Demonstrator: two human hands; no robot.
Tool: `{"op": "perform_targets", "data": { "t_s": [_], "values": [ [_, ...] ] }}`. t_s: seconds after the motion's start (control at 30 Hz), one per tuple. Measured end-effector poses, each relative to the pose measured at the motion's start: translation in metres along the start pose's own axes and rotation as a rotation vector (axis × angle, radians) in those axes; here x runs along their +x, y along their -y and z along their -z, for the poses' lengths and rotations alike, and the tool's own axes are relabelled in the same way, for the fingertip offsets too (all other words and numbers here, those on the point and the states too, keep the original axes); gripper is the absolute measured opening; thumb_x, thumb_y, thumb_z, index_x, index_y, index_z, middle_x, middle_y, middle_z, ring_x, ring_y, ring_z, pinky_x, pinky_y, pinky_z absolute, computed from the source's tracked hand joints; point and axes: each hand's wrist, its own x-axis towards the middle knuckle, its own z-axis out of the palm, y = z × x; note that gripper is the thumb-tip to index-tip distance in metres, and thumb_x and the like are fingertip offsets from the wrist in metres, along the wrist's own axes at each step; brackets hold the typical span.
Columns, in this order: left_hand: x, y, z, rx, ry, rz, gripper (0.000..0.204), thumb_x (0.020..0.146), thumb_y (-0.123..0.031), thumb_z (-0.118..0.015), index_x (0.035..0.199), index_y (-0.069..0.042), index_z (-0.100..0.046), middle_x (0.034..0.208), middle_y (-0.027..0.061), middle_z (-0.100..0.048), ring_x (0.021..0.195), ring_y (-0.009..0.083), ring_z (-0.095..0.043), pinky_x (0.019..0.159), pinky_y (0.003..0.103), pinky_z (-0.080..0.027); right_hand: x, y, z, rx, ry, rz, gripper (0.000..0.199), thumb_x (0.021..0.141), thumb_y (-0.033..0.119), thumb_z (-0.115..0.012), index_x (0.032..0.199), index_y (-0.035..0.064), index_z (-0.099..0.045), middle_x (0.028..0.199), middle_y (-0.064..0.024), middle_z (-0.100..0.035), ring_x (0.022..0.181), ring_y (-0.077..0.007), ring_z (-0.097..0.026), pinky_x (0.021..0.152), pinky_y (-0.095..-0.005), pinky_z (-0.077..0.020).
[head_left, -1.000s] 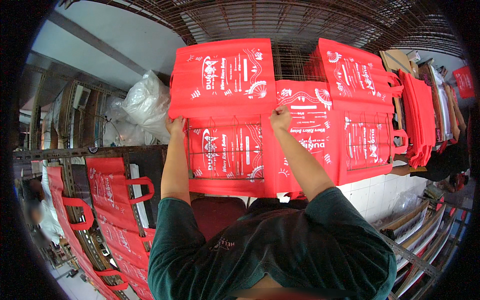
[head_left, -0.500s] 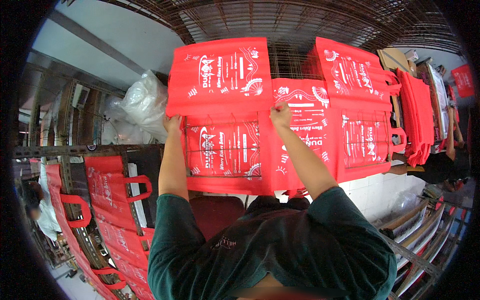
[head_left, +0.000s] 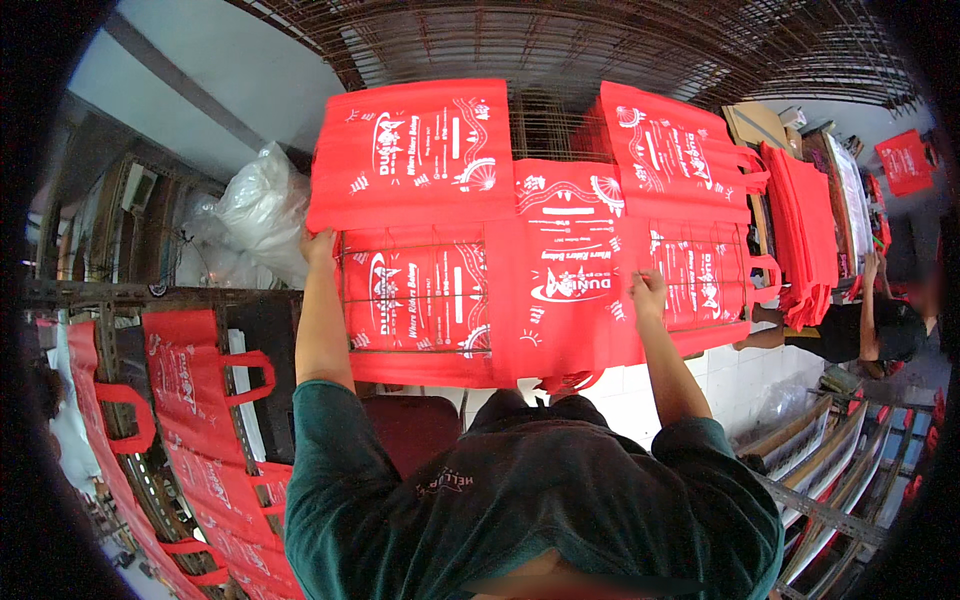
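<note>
My left hand has its fingers closed at the lower left corner of a flat red fabric bag with white print. That bag lies over the far edge of a wire rack. Closer to me, another printed red bag lies under thin wires of the rack. My right hand is curled, fingers drawn together, over the right side of the middle red bag. Whatever its fingers hold, if anything, is hidden. Beyond it, a red bag hangs over the rack's right part.
Clear plastic sacks stand at the left. Red bags hang on a lower left rack, with a stack of red bags at the right. Wire racks hang overhead. A co-worker is at the far right.
My right hand has left the lower right corner of the far left bag and moved right and toward me, over the middle bag. My left hand stays at its corner. The view has shifted slightly.
</note>
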Motion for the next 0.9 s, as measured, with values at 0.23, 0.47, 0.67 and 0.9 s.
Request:
{"op": "perform_targets", "data": {
  "t_s": [0.23,0.47,0.67,0.9],
  "values": [
    [-0.051,-0.021,0.009,0.315,-0.438,-0.231,0.069,0.074,-0.009,-0.07,0.133,-0.003,-0.035,0.107,0.0148,-0.052,0.084,0.0222,-0.056,0.072,0.032,-0.048,0.004,-0.004,0.082,0.063,-0.052,0.029,0.014,0.084,0.01,-0.061,0.095,0.0063,-0.055,0.072,-0.002,-0.055,0.056,-0.0089,-0.052,0.046,-0.0222,-0.0406],
    [-0.191,-0.016,0.049,0.359,-0.57,-0.609,0.063,0.077,-0.014,-0.07,0.132,-0.008,-0.038,0.086,0.0065,-0.048,0.076,0.0189,-0.047,0.072,0.031,-0.042,0.035,-0.03,0.217,0.082,-0.194,-0.018,0.022,0.083,0.014,-0.064,0.097,0.0041,-0.05,0.076,-0.006,-0.056,0.053,-0.0094,-0.051,0.041,-0.0208,-0.0381],
    [-0.351,0.041,0.077,0.667,-0.84,-0.594,0.059,0.077,-0.014,-0.068,0.126,0.006,-0.041,0.106,0.0203,-0.056,0.082,0.0265,-0.054,0.075,0.038,-0.046,0.094,-0.068,0.337,0.068,-0.311,-0.009,0.026,0.084,0.017,-0.063,0.103,0.0122,-0.046,0.073,-0.0042,-0.058,0.044,-0.0089,-0.046,0.035,-0.0192,-0.031],
    [-0.518,0.186,0.13,0.884,-0.366,-0.435,0.057,0.082,-0.026,-0.063,0.13,-0.005,-0.04,0.116,0.0198,-0.055,0.101,0.0328,-0.057,0.087,0.041,-0.045,0.184,-0.021,0.443,0.326,-0.515,-0.113,0.046,0.076,0.033,-0.069,0.109,0.0105,-0.047,0.086,-0.008,-0.058,0.064,-0.0224,-0.06,0.049,-0.0345,-0.0447]
  ]
}}
